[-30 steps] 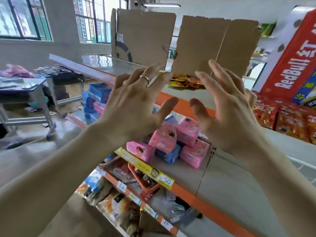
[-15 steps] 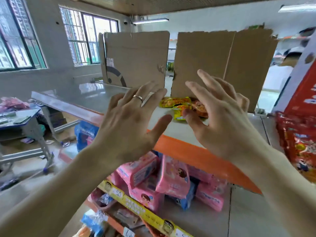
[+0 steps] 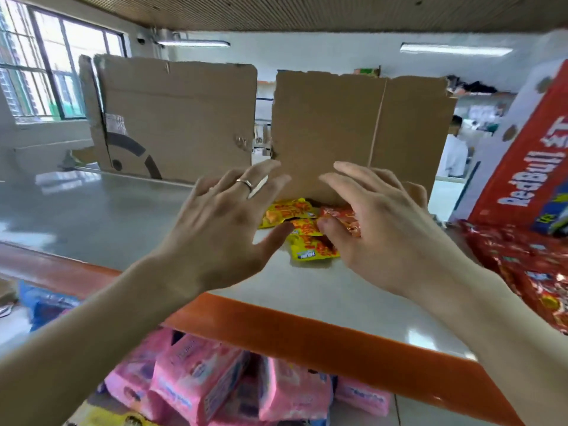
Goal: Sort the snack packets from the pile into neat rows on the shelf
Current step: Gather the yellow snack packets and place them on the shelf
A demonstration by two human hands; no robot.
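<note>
Hands hover above the shelf [image 3: 322,299], fingers spread wide, holding nothing: left hand [image 3: 224,229], right hand [image 3: 384,232]. Snack packets [image 3: 307,241] lie piled between the thumbs, at the foot of a cardboard sheet [image 3: 338,133] beyond the fingertips.

Thin ring [image 3: 245,182] on left grip [image 3: 219,232]

L cardboard sheet [image 3: 178,118] & R cardboard sheet [image 3: 353,133] stand upright at the back w/ a narrow gap btwn them; L has a dark curved print at its lower L, R a ragged top edge & a vertical crease. Red Bull carton [image 3: 528,167] leans at far R. Pink packs [image 3: 199,382] heaped bottom centre, blue packs [image 3: 46,305] lower L. Barred window [image 3: 46,72] top L, tube light [image 3: 193,43] on far wall, person in white [image 3: 455,152] in bkgd R
</note>
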